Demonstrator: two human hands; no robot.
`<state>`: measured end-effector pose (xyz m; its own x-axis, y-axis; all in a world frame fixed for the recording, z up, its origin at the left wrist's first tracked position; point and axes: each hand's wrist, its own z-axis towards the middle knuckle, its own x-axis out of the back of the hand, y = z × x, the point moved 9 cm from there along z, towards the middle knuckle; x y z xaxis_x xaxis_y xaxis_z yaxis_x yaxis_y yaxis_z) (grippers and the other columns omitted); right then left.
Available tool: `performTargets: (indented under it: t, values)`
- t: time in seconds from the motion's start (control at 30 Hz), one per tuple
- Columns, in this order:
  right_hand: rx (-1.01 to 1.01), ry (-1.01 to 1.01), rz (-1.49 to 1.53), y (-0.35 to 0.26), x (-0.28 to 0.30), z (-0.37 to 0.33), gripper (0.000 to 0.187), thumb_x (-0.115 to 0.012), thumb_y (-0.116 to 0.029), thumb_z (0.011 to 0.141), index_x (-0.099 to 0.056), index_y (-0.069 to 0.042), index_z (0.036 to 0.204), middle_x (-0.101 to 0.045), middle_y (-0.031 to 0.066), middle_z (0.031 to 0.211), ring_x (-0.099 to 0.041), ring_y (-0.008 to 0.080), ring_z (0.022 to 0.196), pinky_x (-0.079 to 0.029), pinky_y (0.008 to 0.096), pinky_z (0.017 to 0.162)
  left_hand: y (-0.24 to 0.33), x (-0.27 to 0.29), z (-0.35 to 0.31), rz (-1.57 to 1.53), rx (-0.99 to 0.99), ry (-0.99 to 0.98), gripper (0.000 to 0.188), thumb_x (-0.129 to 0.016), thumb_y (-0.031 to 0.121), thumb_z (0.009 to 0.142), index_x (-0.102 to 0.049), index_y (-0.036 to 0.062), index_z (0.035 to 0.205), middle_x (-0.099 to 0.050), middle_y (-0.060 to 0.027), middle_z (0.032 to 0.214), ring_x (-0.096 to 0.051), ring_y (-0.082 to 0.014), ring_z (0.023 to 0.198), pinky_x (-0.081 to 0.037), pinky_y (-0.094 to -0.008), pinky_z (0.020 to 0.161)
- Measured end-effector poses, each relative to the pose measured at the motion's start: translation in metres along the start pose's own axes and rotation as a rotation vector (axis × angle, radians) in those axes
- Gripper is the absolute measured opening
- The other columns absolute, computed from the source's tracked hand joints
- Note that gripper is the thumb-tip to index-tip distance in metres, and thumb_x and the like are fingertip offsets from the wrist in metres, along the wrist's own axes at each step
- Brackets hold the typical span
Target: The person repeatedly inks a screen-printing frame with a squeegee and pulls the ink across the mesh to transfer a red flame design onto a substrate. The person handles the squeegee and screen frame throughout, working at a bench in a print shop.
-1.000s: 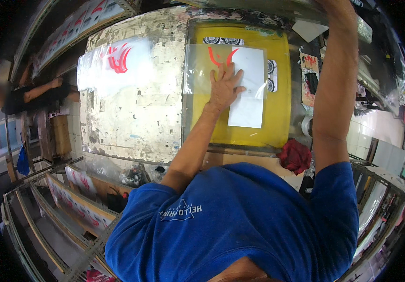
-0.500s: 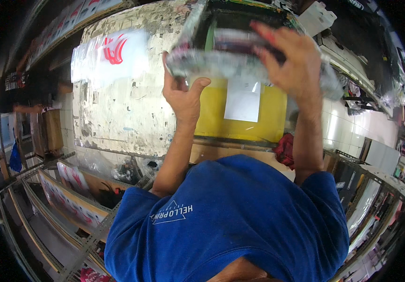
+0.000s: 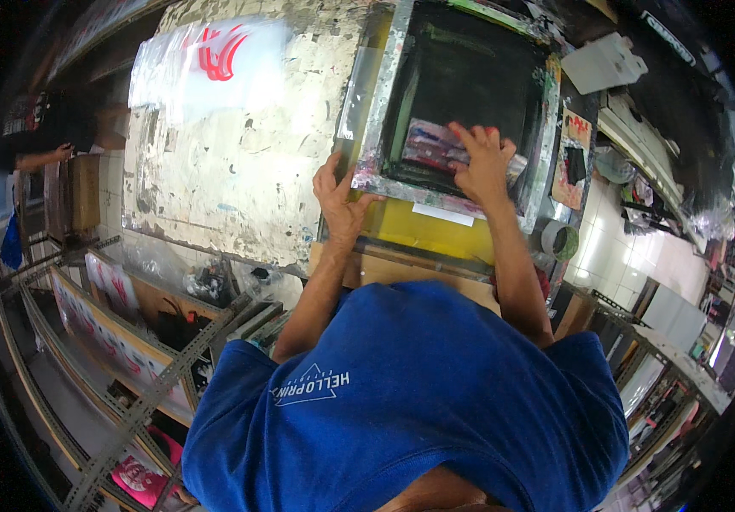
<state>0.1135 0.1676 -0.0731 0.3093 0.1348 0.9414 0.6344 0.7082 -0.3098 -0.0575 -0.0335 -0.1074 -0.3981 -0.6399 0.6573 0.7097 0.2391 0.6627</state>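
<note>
A screen printing frame [image 3: 374,119] with dark mesh lies low over a yellow board [image 3: 423,230]. A white sheet of paper [image 3: 444,213] pokes out from beneath its near edge. My left hand [image 3: 340,205] grips the frame's near left corner, fingers along the side and thumb by the near edge. Inside the frame, toward its near end, rests a paint-smeared squeegee [image 3: 427,143]. My right hand [image 3: 482,162] is closed over the squeegee's right part, with red stains on the fingertips.
Left of the frame spreads a paint-worn pale tabletop [image 3: 231,171] bearing clear sheets with a red print [image 3: 224,53]. A white plastic jug [image 3: 602,64] and a tape roll [image 3: 559,241] sit at right. Metal racks [image 3: 128,444] flank me; another person's arm [image 3: 43,158] shows far left.
The raised, tilted screen frame has come down nearly flat over the yellow board, covering most of the paper. My right hand has moved lower with the squeegee.
</note>
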Motion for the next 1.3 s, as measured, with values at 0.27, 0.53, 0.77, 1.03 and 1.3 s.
performTargets:
  t: [0.27, 0.53, 0.77, 1.03, 1.3]
  values:
    - [0.107, 0.303, -0.134, 0.077, 0.008, 0.124, 0.069, -0.075, -0.026, 0.067, -0.06, -0.028, 0.134, -0.06, 0.0052, 0.114, -0.049, 0.0285, 0.111, -0.03, 0.0486, 0.094, 0.003, 0.003, 0.0, -0.02, 0.039, -0.032, 0.071, -0.09, 0.021, 0.053, -0.068, 0.0003, 0.117, -0.047, -0.0199, 0.145, -0.043, -0.0392, 0.129, -0.036, -0.05, 0.106]
    - [0.15, 0.325, -0.148, 0.135, 0.022, 0.241, 0.059, -0.073, -0.019, 0.074, -0.064, -0.026, 0.132, -0.066, 0.0056, 0.115, -0.06, 0.0307, 0.104, -0.045, 0.0455, 0.088, 0.002, 0.006, -0.002, -0.083, 0.011, 0.003, 0.073, -0.089, 0.026, 0.059, -0.065, 0.0031, 0.124, -0.049, -0.0204, 0.141, -0.046, -0.0393, 0.125, -0.035, -0.0497, 0.104]
    - [-0.072, 0.154, 0.036, 0.145, 0.032, 0.25, 0.05, -0.074, -0.023, 0.078, -0.067, -0.03, 0.127, -0.072, 0.0135, 0.11, -0.068, 0.0316, 0.102, -0.05, 0.0449, 0.084, 0.002, 0.005, -0.005, -0.072, -0.02, 0.02, 0.074, -0.088, 0.029, 0.063, -0.063, 0.0031, 0.128, -0.058, -0.0184, 0.126, -0.05, -0.0363, 0.118, -0.037, -0.0472, 0.099]
    - [-0.09, 0.113, 0.603, 0.11, 0.05, 0.134, 0.054, -0.078, -0.019, 0.079, -0.065, -0.023, 0.132, -0.069, 0.015, 0.122, -0.067, 0.0266, 0.113, -0.048, 0.034, 0.097, 0.0, 0.005, -0.007, -0.25, 0.1, 0.083, 0.071, -0.088, 0.02, 0.065, -0.063, 0.0007, 0.128, -0.062, -0.0139, 0.102, -0.054, -0.0311, 0.096, -0.04, -0.04, 0.089]
    - [0.097, 0.155, 0.124, -0.054, 0.186, 0.021, 0.053, -0.074, -0.008, 0.076, -0.069, -0.023, 0.127, -0.071, 0.0128, 0.1, -0.065, 0.0327, 0.095, -0.049, 0.0377, 0.086, 0.087, 0.063, 0.067, -0.381, 0.051, 0.246, 0.06, -0.08, 0.005, 0.075, -0.059, -0.0042, 0.131, -0.063, -0.0122, 0.105, -0.054, -0.0258, 0.1, -0.044, -0.035, 0.092]
